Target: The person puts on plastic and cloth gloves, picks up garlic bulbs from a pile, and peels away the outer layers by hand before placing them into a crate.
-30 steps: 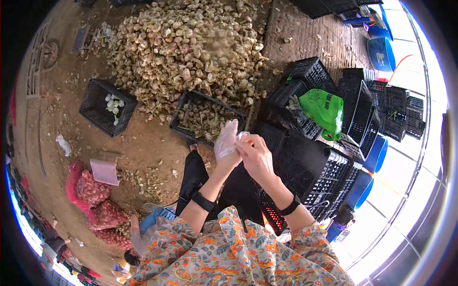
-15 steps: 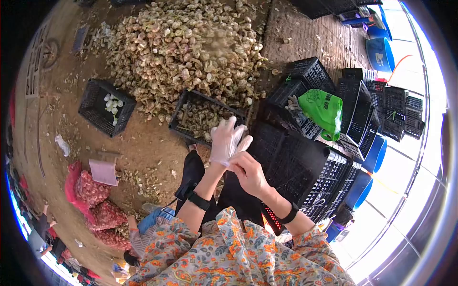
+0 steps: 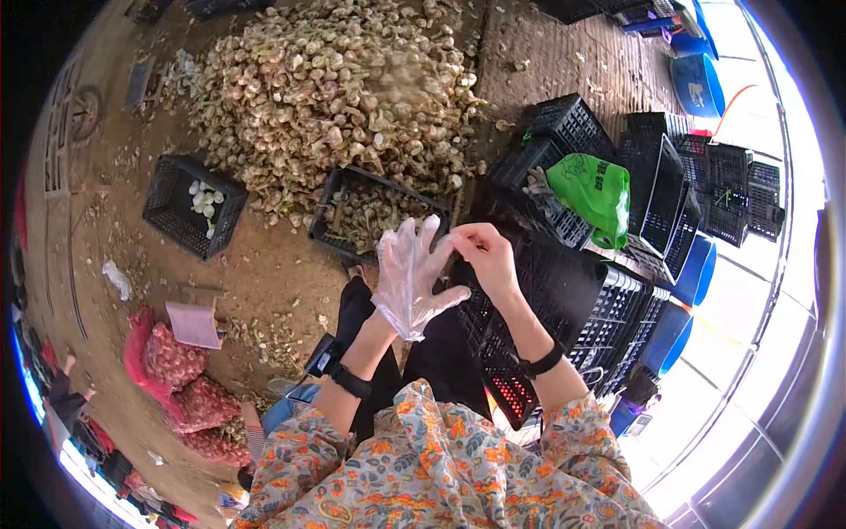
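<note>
My left hand (image 3: 410, 278) wears a thin clear plastic glove (image 3: 398, 304) and is held up, fingers spread, holding nothing. My bare right hand (image 3: 486, 256) is beside it to the right, its fingertips pinched together at the glove's fingertips. Both wrists carry black bands. The hands hover over my dark trousers and the near edge of a black crate (image 3: 339, 189) that holds garlic bulbs. Beyond it lies a big heap of garlic (image 3: 344, 88) on the dirt floor.
A second black crate (image 3: 167, 212) with a few white bulbs stands at left. Stacked black crates (image 3: 582, 300) and a green bag (image 3: 595, 189) are at right, blue tubs (image 3: 696, 79) beyond. Red mesh sacks (image 3: 176, 370) and another person's sleeve (image 3: 273, 414) are lower left.
My gloved left hand has spread its fingers and dropped slightly. My right hand moved from the glove's cuff at the wrist up to its fingertips. The view shifted a little.
</note>
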The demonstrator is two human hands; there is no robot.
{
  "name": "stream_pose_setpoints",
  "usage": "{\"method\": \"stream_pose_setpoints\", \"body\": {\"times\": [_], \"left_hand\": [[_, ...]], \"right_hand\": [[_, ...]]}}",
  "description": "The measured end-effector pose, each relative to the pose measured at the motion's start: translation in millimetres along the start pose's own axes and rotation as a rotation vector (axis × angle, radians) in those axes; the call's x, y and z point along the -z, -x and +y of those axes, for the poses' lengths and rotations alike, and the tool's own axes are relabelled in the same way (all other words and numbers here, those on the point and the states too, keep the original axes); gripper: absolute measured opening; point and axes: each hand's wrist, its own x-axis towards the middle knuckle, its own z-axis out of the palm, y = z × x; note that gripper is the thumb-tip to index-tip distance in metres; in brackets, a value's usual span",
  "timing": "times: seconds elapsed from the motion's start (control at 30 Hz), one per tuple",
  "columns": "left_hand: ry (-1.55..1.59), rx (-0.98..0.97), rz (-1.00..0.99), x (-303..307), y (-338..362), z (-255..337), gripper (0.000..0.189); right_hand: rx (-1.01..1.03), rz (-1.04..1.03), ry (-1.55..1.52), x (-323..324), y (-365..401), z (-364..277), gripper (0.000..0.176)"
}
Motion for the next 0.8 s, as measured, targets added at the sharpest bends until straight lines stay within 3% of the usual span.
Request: {"method": "stream_pose_setpoints", "body": {"times": [0.07, 0.1, 0.13, 0.2, 0.27, 0.4, 0.57, 0.8], "left_hand": [[0.095, -0.051, 0.054, 4.0, 1.1, 0.8, 0.083], [0.171, -0.103, 0.133, -2.1, 4.5, -8.0, 0.089], [0.171, -0.102, 0.131, -7.2, 11.8, -12.3, 0.089], [0.210, -0.143, 0.075, 0.0, 14.4, -10.6, 0.092], [0.236, -0.131, 0.050, 1.9, 17.1, -7.8, 0.090], [0.221, -0.178, -0.034, 1.4, 23.5, -3.9, 0.086], [0.211, -0.247, -0.136, 1.5, 22.7, -3.6, 0.086], [0.264, -0.272, -0.101, 2.1, 14.9, -4.7, 0.086]], "right_hand": [[-0.138, -0.025, -0.149, 5.8, -2.6, -15.5, 0.014], [-0.226, 0.024, -0.392, 11.0, -5.7, -15.6, 0.010], [-0.315, 0.076, -0.635, 18.7, -7.9, -15.5, 0.009], [-0.401, 0.199, -0.762, 29.8, -10.0, -13.0, 0.011], [-0.363, 0.245, -0.631, 32.6, -12.3, -17.5, 0.012], [-0.276, -0.097, -0.174, 21.8, -8.2, -32.9, 0.032], [-0.365, -0.320, -0.083, 21.1, -13.7, -26.9, 0.027], [-0.300, -0.055, -0.070, 22.8, -14.5, -21.8, 0.025]]}}
